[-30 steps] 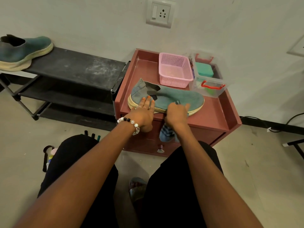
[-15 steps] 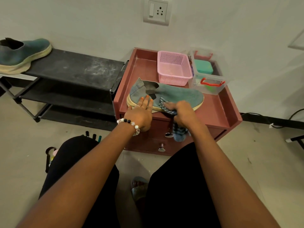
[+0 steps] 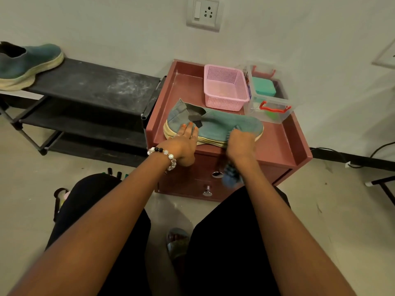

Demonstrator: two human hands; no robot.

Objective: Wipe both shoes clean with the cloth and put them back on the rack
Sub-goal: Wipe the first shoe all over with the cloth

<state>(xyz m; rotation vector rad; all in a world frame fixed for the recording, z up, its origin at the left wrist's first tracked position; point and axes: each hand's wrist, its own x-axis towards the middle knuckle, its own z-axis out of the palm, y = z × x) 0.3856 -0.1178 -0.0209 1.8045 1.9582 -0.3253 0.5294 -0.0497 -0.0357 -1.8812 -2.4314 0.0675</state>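
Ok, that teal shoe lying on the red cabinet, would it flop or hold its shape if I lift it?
The shoe probably bends somewhat: its knit upper looks soft and the collar sags open. The thick cream sole likely keeps it fairly firm. It should sit stable, lying on its side under the left hand.

Two teal shoes [image 3: 215, 124] [image 3: 27, 63], one cloth [image 3: 232, 174], one rack [image 3: 89, 86], one pink basket [image 3: 224, 88], two hands [image 3: 183, 144] [image 3: 241, 144].

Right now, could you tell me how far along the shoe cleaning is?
One shoe already sits on the rack; whether it is wiped is unclear. The left hand steadies the second shoe on the cabinet while the right hand wipes with the cloth. Racking it remains.
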